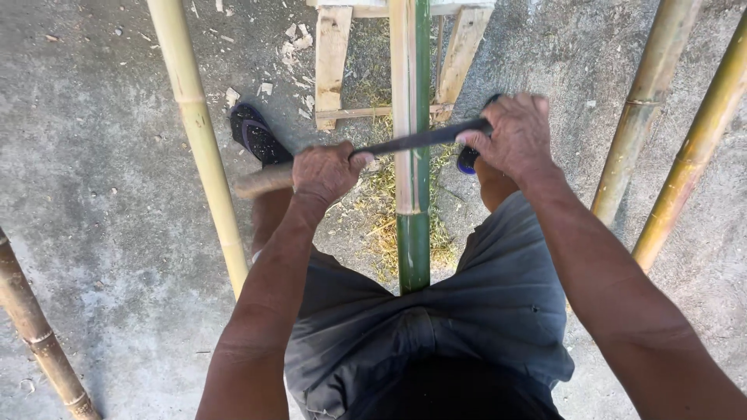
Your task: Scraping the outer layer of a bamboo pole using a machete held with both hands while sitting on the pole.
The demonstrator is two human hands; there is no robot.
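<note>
The left hand (327,171) is clenched around the wooden handle (261,180) of a long knife. Its dark blade (412,141) crosses the partly peeled green bamboo pole (412,233) between both fists. The right hand (513,136) grips the blade's far end.

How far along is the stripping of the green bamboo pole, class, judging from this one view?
Done: the upper stretch of the green bamboo pole shows pale, bared wood, and shavings lie near the wooden stand. In hand: left hand and right hand hold the blade across the pole. Left: the lower stretch is green.
</note>
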